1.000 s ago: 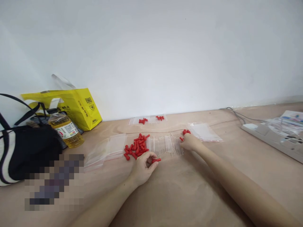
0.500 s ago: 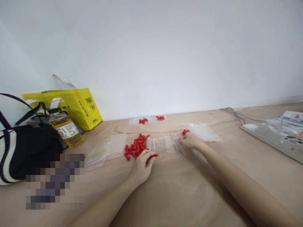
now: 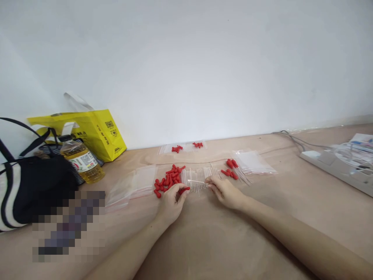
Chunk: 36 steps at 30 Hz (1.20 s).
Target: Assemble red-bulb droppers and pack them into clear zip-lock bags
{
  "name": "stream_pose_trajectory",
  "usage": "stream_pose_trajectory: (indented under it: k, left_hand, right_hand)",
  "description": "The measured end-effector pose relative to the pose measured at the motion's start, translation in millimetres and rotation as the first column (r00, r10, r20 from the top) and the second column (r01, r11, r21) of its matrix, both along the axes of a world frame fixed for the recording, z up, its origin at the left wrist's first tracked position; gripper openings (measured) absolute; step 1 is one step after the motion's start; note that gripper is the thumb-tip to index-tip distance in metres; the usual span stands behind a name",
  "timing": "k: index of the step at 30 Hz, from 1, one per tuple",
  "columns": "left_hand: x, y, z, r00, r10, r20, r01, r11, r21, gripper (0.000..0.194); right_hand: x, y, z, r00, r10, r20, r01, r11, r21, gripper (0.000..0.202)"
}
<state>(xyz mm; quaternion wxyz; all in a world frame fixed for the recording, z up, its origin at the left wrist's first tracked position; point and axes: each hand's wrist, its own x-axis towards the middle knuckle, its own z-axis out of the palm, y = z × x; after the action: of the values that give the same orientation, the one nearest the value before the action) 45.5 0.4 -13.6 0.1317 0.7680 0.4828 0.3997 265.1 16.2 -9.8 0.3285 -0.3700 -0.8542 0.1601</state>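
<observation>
My left hand (image 3: 172,203) is closed on a red rubber dropper bulb (image 3: 184,190), beside a heap of red bulbs (image 3: 171,177). Between the thumb and fingers of my right hand (image 3: 225,191) is a thin glass dropper tube (image 3: 198,182), its free end pointing left toward the bulb. The two pieces are apart. Below and behind them lies a row of clear glass tubes (image 3: 204,172). To the right rest several red-bulbed droppers (image 3: 232,163), some with their glass tubes showing; others lie just in front with the tubes hard to see.
Clear zip bags lie on the left (image 3: 142,179) and right (image 3: 253,162). At the back is a bag with small red bulbs (image 3: 176,149). An oil bottle (image 3: 84,163), yellow bag (image 3: 101,134) and black bag (image 3: 40,190) stand left; a white power strip (image 3: 329,167) sits right.
My right hand has moved left and nearer from the red-bulbed droppers, which now show uncovered, and holds a glass tube. My left hand keeps its bulb in nearly the same place.
</observation>
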Motion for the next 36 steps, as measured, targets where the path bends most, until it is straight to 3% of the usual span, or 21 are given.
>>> stream_pose_trajectory:
  k: [8, 19, 26, 33, 36]
  left_hand:
    - [-1, 3, -1.6, 0.999, 0.034, 0.002, -0.034, 0.999, 0.024, 0.012]
    - [1, 1, 1.3, 0.995, -0.007, -0.097, 0.022, 0.987, 0.157, 0.020]
    - [6, -5, 3.1, 0.973, 0.015, -0.229, 0.058, 0.950, 0.308, 0.017]
    - [10, -8, 5.2, 0.965, -0.020, -0.261, 0.151, 0.857, 0.492, 0.018]
    - [10, -6, 6.6, 0.944, 0.006, -0.329, 0.171, 0.844, 0.508, 0.018]
  right_hand:
    - [3, -2, -12.1, 0.988, -0.046, 0.151, 0.035, 0.996, 0.077, 0.026]
    - [7, 0, -12.1, 0.986, 0.047, 0.159, -0.067, 0.990, 0.123, 0.054]
    - [0, -4, -12.7, 0.991, 0.019, 0.130, -0.053, 0.963, 0.264, 0.031]
    - [-12, -10, -8.4, 0.989, -0.067, 0.134, -0.007, 0.871, 0.492, 0.022]
    - [-13, -12, -6.5, 0.988, -0.080, 0.133, -0.007, 0.833, 0.553, 0.022]
